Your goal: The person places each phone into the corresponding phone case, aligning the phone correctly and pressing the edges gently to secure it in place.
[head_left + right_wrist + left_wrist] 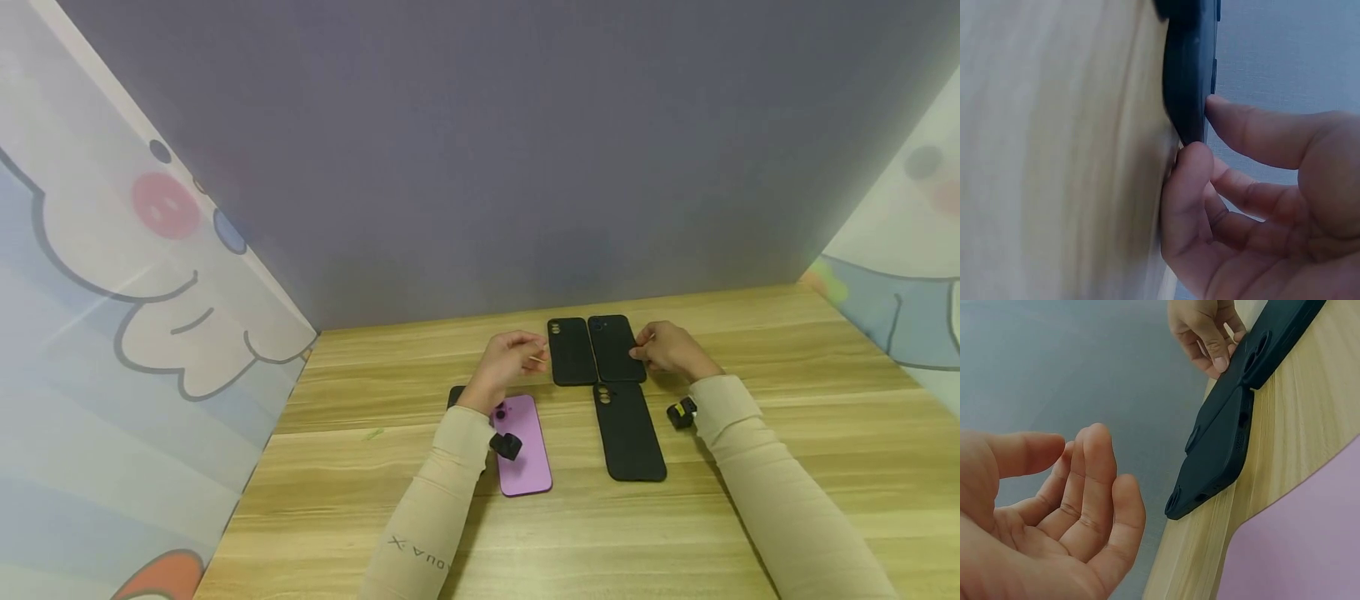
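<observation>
My right hand (670, 350) pinches the right edge of a black phone (619, 354) at the back of the table. In the right wrist view, the thumb is on its upper edge and the index fingertip (1194, 164) at its lower edge. Left of the phone, side by side with it, lies a black phone case (572, 354) with a camera cutout. My left hand (510, 362) hovers left of that case, its fingers loosely bent around nothing, as the left wrist view shows. Another black phone case (632, 437) lies in front of the phone.
A pink-purple phone (525, 454) lies under my left wrist, camera end away from me. Beside it, a black object (455, 395) is mostly hidden by the sleeve. A grey panel (525, 167) rises behind the wooden table (337, 467), with cartoon-printed walls on both sides.
</observation>
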Available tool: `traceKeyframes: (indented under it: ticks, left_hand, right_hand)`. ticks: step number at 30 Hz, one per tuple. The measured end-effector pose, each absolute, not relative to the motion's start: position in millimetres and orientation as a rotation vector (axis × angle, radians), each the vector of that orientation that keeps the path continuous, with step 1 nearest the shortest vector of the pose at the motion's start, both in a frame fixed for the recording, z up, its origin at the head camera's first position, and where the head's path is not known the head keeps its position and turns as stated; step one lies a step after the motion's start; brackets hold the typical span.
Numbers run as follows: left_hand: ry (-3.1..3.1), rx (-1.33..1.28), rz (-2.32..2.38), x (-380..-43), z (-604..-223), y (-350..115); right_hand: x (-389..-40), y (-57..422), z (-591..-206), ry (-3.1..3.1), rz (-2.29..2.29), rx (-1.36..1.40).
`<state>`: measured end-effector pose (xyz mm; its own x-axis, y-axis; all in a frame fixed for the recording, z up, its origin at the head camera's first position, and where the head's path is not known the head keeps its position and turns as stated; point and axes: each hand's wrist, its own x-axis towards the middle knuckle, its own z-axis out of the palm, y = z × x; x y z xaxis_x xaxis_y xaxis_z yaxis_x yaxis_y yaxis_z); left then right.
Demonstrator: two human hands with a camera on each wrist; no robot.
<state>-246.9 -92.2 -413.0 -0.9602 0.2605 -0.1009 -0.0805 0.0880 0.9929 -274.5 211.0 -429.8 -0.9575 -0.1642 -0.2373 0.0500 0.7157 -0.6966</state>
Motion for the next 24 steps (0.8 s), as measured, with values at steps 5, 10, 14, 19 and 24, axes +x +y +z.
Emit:
traceKeyframes:
  ticks: [5,10,14,19,24]
  left_hand:
    - [2.121,0.18,1.957,-247.1,-411.1,-94.6]
    - [2.145,0.204,1.96,-247.5,-406.3,-101.5]
    - [2.243,0.244,1.873,-244.0,-401.3,-111.9]
    - [2.492,0.364,1.542,-236.2,-397.0,-129.9]
    - [2.738,0.473,0.989,-222.1,-397.5,-146.4]
  right_hand:
    - [-272.2,210.9,-428.7,2.634,-1.067,-0.095]
    - [-269.9,209.3,-426.5,2.65,-1.03,-0.075]
    - [-268.7,204.9,-425.6,2.653,-1.007,-0.075]
    - [-268.0,199.7,-423.7,2.708,-0.93,-0.148]
    - [-262.4,189.5,-412.3,2.707,-0.898,-0.199]
